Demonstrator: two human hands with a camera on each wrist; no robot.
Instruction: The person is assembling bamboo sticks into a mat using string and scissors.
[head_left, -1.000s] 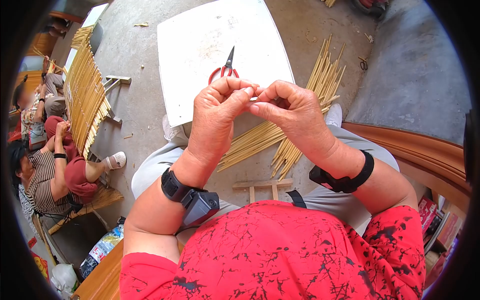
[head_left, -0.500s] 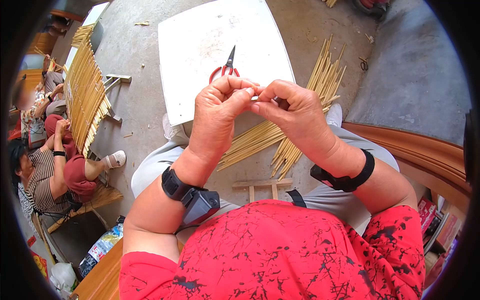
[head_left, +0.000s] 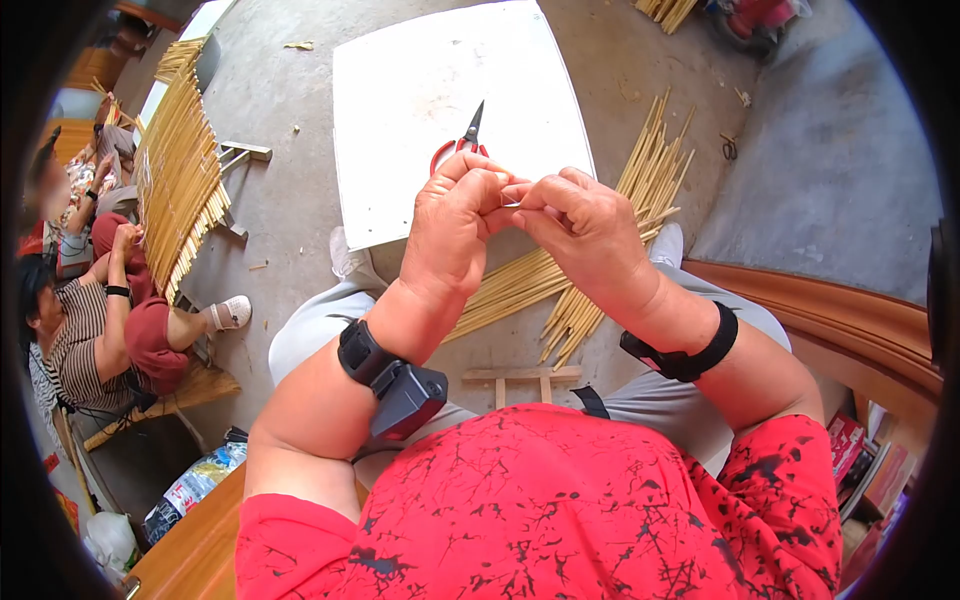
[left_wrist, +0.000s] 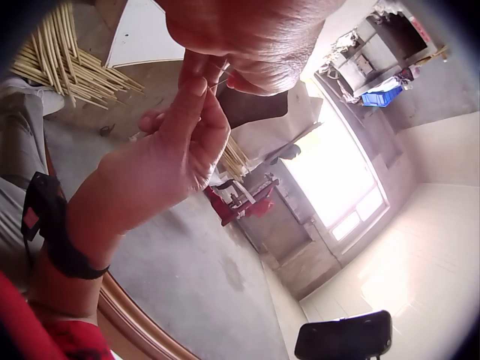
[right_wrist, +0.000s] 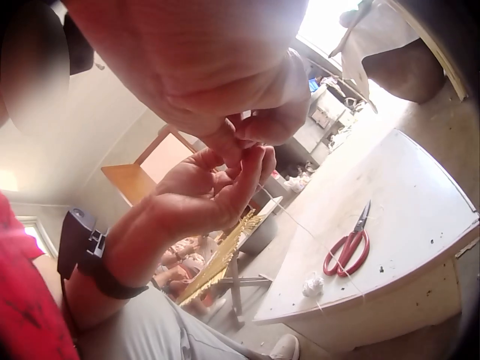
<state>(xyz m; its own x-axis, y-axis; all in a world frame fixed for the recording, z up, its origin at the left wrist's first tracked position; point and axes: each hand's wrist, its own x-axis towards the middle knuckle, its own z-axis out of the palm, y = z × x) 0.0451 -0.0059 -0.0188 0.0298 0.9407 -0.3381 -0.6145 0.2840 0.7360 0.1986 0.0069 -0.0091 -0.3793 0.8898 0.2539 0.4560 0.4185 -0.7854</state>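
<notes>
Fingers (head_left: pixel 478 183) of the left hand (head_left: pixel 447 232) and right hand (head_left: pixel 595 228) pinch thin white string (right_wrist: pixel 274 199).

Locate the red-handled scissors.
The scissors lie on the white table, just beyond the left hand in the head view; in the right wrist view, a small white wad sits beside them.

Bright indoor daylight through wide-angle lenses — corners fall to black.
Head view: the white table (head_left: pixel 420 60) is the brightest surface, its sides bowed by distortion. Left wrist view: a window (left_wrist: pixel 337 172) burns out to pure white, and a paler glare patch lies on the wall (left_wrist: pixel 431 251). Right wrist view: the near right hand (right_wrist: pixel 202 60) is shaded and soft — the background hazy.
</notes>
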